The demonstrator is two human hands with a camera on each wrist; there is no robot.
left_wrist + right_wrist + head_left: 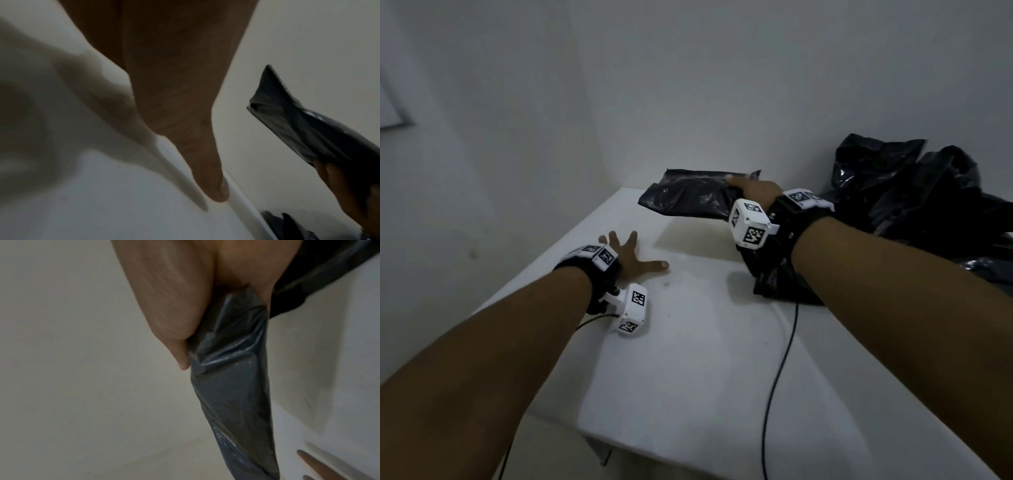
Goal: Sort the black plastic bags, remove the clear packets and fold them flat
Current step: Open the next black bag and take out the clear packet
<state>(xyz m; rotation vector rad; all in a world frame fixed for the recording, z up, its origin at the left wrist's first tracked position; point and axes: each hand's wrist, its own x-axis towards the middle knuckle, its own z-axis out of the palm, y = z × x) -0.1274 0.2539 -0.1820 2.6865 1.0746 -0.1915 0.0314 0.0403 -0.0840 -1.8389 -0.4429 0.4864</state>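
My right hand (748,190) grips a folded, flat black plastic bag (688,195) and holds it in the air above the far end of the white table (688,342). In the right wrist view the thumb (176,331) presses the bag (232,386) against the fingers behind it. The left wrist view shows the same bag (304,128) raised at the right. My left hand (631,258) lies open on the tabletop with its fingers spread, and its thumb (205,162) touches the surface. A heap of crumpled black bags (914,192) lies at the right. No clear packet shows.
A white wall stands close behind and to the left of the table. A black cable (779,377) runs across the tabletop from the right wrist toward the near edge. Another piece of black plastic (777,281) lies under my right forearm.
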